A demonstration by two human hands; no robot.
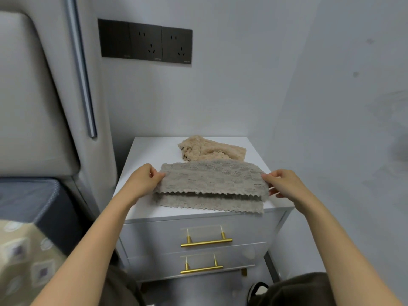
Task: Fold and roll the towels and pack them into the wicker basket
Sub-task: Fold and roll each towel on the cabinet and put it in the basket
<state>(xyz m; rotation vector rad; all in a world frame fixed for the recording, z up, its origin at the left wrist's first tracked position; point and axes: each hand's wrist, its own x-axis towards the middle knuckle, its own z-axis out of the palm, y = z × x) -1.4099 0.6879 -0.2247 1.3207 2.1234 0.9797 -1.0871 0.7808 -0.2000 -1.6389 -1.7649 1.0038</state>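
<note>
The left hand [141, 182] pinched the left edge of a grey towel [209, 186] while the right hand [284, 184] pinched its right edge, holding a folded upper layer over the lower one. The fleecy, zigzag-edged cloth lay across the front of the white nightstand's tabletop [152, 151]. Just behind it sat a crumpled beige towel [209, 150] of the same nubby pile, above two drawers with brass bar handles [206, 242].

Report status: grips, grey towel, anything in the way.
Status: left grip and right grip each pinch an end of the grey towel, half-folded on the nightstand. Behind it, beige towel bunched, unfolded. No wicker basket in view.
</note>
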